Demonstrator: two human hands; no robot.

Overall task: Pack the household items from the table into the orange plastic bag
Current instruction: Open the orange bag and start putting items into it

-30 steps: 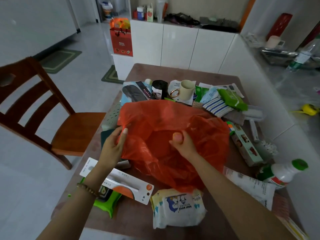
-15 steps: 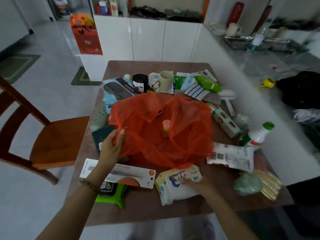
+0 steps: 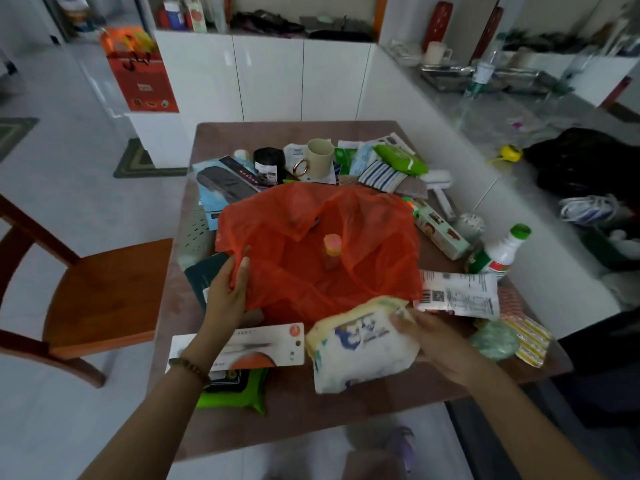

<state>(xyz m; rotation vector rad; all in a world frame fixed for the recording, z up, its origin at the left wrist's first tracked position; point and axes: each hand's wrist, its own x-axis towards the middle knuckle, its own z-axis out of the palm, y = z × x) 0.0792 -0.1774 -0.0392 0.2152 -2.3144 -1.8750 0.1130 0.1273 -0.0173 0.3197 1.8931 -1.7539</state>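
Fingers of right hand [image 3: 438, 344] grip the wipes pack [image 3: 360, 344], long axis roughly left-right; left hand [image 3: 227, 292] pinches the orange bag [image 3: 311, 265].

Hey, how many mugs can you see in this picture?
2. One cream mug stands on the table behind the orange bag; a second mug sits on the counter, far right. Clutter may hide more.

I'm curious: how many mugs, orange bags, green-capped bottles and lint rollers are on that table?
Mug: 1
Orange bag: 1
Green-capped bottle: 1
Lint roller: 1
Total: 4
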